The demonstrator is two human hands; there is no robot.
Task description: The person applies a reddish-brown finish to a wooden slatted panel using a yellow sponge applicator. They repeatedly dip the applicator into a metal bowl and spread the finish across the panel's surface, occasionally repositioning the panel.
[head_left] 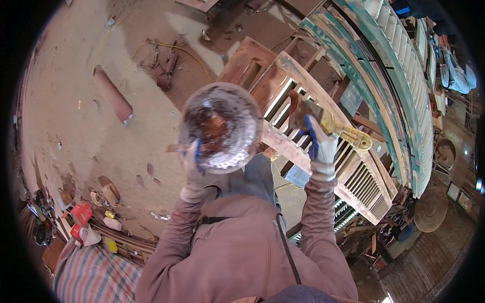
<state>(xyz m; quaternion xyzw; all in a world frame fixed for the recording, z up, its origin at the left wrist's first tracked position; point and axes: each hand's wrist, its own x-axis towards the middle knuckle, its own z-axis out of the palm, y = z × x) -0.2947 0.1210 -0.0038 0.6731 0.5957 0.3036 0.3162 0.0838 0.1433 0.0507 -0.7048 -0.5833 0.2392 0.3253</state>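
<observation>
My left hand [193,161], in a white glove with blue fingers, is closed on the near left rim of a round metal bowl [237,156]. Reddish-brown stuff lies in the bowl, blurred by motion. A thin brown strip sticks out left of that hand; its kind is unclear. My right hand [322,144], gloved alike, grips a yellow-handled putty knife [348,134] with a wide blade. Reddish-brown stuff coats the blade's far edge. The blade is over a slatted wooden shutter [288,70], right of the bowl; whether they touch I cannot tell.
Green-painted shutters [374,76] stand along the right. On the dusty floor lie a reddish-brown roll [113,96] and a yellow cord [187,49]. Striped cloth [96,272] and a red container [82,214] are at the lower left. A round woven basket [431,208] is at the right.
</observation>
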